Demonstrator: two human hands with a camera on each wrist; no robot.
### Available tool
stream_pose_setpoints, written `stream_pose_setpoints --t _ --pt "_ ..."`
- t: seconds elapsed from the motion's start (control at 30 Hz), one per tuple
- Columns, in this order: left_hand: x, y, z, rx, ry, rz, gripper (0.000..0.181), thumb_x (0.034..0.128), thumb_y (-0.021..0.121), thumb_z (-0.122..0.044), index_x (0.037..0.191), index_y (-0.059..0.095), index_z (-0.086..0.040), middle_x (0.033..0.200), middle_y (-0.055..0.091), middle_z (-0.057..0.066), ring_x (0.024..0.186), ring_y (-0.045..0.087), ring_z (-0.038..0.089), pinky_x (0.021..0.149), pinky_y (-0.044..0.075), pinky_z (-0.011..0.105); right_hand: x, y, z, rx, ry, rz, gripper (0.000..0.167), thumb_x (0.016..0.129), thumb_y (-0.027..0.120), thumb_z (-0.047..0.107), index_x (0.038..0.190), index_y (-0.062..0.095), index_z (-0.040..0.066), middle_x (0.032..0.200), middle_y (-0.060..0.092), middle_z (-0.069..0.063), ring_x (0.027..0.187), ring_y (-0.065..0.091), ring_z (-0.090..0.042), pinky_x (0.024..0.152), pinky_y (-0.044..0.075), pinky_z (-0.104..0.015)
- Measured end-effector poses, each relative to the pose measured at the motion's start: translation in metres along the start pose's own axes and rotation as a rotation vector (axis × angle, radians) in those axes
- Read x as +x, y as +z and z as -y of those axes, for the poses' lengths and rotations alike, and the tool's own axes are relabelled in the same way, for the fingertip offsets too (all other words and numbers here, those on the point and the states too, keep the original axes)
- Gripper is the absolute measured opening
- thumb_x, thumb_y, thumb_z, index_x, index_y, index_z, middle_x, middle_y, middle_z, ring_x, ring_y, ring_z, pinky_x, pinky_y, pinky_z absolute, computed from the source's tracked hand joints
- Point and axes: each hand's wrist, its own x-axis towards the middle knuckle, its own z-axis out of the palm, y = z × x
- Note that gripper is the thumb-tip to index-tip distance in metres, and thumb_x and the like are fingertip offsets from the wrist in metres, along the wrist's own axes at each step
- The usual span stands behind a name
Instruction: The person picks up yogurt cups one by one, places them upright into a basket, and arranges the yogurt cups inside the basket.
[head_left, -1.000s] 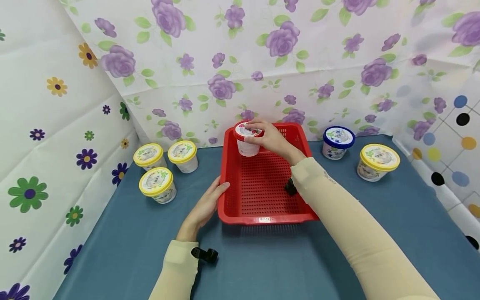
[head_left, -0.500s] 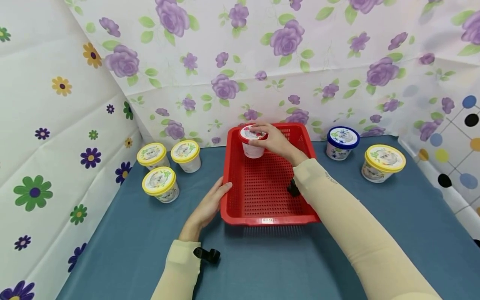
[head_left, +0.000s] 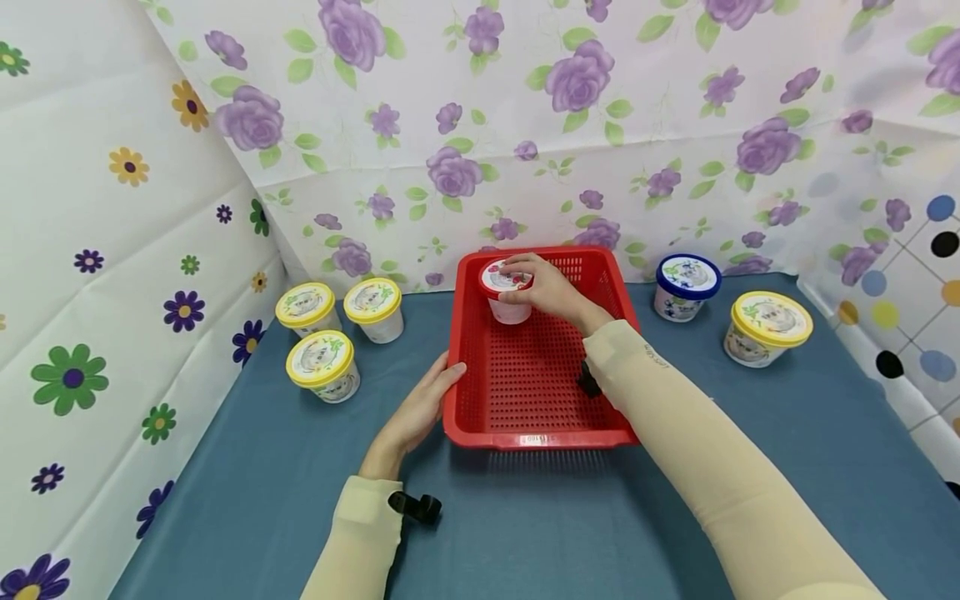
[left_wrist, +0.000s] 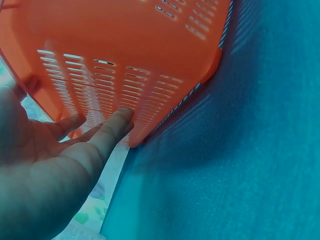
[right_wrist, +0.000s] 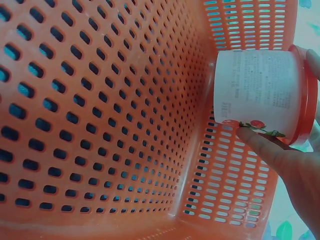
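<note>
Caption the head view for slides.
Right grip holds a red-lidded tub inside the red basket; left grip holds its rim.

Lettering on right sleeve: probably "Let's Slim". Label on red basket, print on cup: illegible.

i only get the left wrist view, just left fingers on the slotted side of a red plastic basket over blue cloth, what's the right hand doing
Observer: The right hand holds a white round tub with a red-rimmed lid in the far left part of the red plastic basket.
Operator: ok, any tubs out to the left of the basket
Observer: Yes, three white round tubs with yellow-rimmed lids stand there in a cluster.
Operator: and to the right of it
Observer: Two more stand there: a round tub with a blue-rimmed lid and, nearer the person, a round tub with a yellow-rimmed lid.
</note>
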Motion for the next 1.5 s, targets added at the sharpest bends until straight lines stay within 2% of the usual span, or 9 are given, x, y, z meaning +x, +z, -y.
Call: stream_pose_setpoints --t 0.43,0.77,1.13,1.5 --pt "0.0003 -0.0006 0.0009 -0.003 0.013 0.002 0.057 0.1117 0.045 -0.040 0.162 0.027 -0.021 0.155 0.044 0.021 0.134 0.052 0.039 0.104 0.052 0.043 0.0029 0.0043 -0.0043 0.004 0.007 0.017 0.054 0.093 0.081 0.021 0.142 0.063 0.007 0.152 0.049 -0.009 0.141 0.045 -0.029 0.117 0.038 -0.048" --pt "0.0007 -0.0007 0.0019 -0.003 0.007 0.004 0.056 0.1117 0.045 -0.041 0.161 0.027 -0.022 0.156 0.044 0.020 0.134 0.052 0.039 0.103 0.052 0.041 -0.0010 0.0045 -0.0002 0.021 0.015 0.022 0.053 0.094 0.080 0.020 0.142 0.063 0.006 0.152 0.048 -0.010 0.142 0.044 -0.030 0.117 0.037 -0.049" --pt "-0.0003 -0.0010 0.0013 0.000 -0.001 0.001 0.057 0.1120 0.045 -0.041 0.162 0.026 -0.021 0.156 0.043 0.019 0.134 0.052 0.038 0.104 0.052 0.043 0.0000 0.0064 -0.0049 0.023 0.022 0.044 0.052 0.094 0.080 0.019 0.141 0.062 0.008 0.151 0.048 -0.010 0.138 0.046 -0.030 0.116 0.039 -0.049" --pt "0.0009 -0.0013 0.0022 0.010 0.003 0.006 0.061 0.1120 0.044 -0.040 0.164 0.023 -0.018 0.155 0.044 0.019 0.134 0.052 0.039 0.104 0.052 0.043 0.0008 0.0075 -0.0085 0.002 0.051 0.099 0.047 0.095 0.077 0.016 0.137 0.059 0.007 0.156 0.035 -0.011 0.139 0.038 -0.030 0.116 0.037 -0.049"
